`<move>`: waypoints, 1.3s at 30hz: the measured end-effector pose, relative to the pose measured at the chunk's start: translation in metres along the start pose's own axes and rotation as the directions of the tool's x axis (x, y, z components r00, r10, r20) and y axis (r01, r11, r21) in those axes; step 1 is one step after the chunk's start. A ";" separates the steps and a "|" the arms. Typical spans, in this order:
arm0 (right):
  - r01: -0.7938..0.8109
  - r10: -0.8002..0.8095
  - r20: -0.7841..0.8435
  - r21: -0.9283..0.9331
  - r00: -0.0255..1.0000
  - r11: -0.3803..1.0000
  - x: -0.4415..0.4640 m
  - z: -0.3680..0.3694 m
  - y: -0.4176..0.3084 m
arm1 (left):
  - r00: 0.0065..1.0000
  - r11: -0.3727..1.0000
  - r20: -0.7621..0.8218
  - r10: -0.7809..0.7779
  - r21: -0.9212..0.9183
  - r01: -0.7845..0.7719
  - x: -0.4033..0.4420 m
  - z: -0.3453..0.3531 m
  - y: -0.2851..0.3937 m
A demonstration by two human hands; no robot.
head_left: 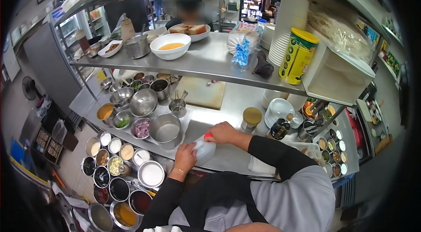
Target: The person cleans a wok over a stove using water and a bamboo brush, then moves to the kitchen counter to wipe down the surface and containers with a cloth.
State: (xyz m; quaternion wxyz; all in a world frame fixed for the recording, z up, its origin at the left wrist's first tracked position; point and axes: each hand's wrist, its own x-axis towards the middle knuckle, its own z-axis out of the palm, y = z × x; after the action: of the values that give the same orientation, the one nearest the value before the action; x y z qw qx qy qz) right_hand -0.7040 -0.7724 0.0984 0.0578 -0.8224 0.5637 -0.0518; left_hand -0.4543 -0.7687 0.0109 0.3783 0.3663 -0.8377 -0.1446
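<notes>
A translucent white plastic bottle (204,150) with a red cap (208,136) is tilted over the front edge of the steel counter. My left hand (186,156) is closed round the bottle's side. At the top, my right hand (222,133) has its fingers closed on the red cap. Just left of the bottle stands a large steel pot (165,130), which looks empty inside. A jar with a gold lid (252,116) is to the right of my right hand.
Behind is a cutting board (201,92). Bowls with chopped red onion (141,128) and greens (122,120) sit left. Several seasoning pots, one with white powder (151,174), stand lower left. A shelf (197,64) crosses above; a person (190,10) is beyond it. Plates (280,108) sit right.
</notes>
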 end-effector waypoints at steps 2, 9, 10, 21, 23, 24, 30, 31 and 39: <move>-0.086 0.092 0.165 -0.041 0.982 0.995 0.002 0.002 0.008 | 1.000 1.000 0.007 -0.002 -0.012 0.002 0.001 0.001 -0.002; -0.100 0.104 0.115 -0.038 0.988 0.994 -0.005 0.021 -0.002 | 0.997 1.000 0.074 0.014 0.017 -0.016 0.006 -0.001 -0.003; -0.107 0.109 0.109 -0.031 0.988 0.994 -0.003 0.033 0.007 | 0.996 1.000 0.091 0.005 0.027 -0.007 0.007 -0.003 -0.002; 0.147 -0.135 -0.184 0.049 0.973 0.988 -0.008 0.062 0.025 | 0.991 0.999 0.134 -0.015 0.048 0.009 0.012 0.001 -0.001; 0.054 -0.054 -0.226 -0.004 0.973 0.999 -0.010 0.066 0.010 | 0.986 0.998 0.163 -0.029 0.067 0.018 0.013 0.000 -0.004; 0.017 -0.019 -0.251 -0.012 0.968 1.000 -0.010 0.067 0.005 | 0.990 0.997 0.135 -0.029 0.079 0.018 0.014 0.003 -0.004; 0.077 -0.070 -0.255 0.017 0.964 0.997 -0.008 0.066 0.013 | 0.984 0.995 0.162 -0.075 0.075 0.064 0.014 0.004 -0.002; 0.096 -0.093 -0.282 -0.004 0.955 0.995 -0.008 0.068 0.013 | 0.981 0.994 0.173 -0.088 0.077 0.076 0.017 0.005 -0.001; -0.079 0.155 -0.465 0.178 0.871 0.981 -0.052 0.101 0.035 | 0.975 0.971 0.189 -0.116 0.229 0.071 0.029 0.032 -0.001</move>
State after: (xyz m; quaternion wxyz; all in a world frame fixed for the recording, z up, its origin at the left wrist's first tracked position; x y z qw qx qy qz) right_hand -0.7400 -0.7329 -0.0080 -0.0165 -0.7416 0.6036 -0.2923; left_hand -0.4902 -0.7915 0.0038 0.2416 0.4288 -0.8642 -0.1046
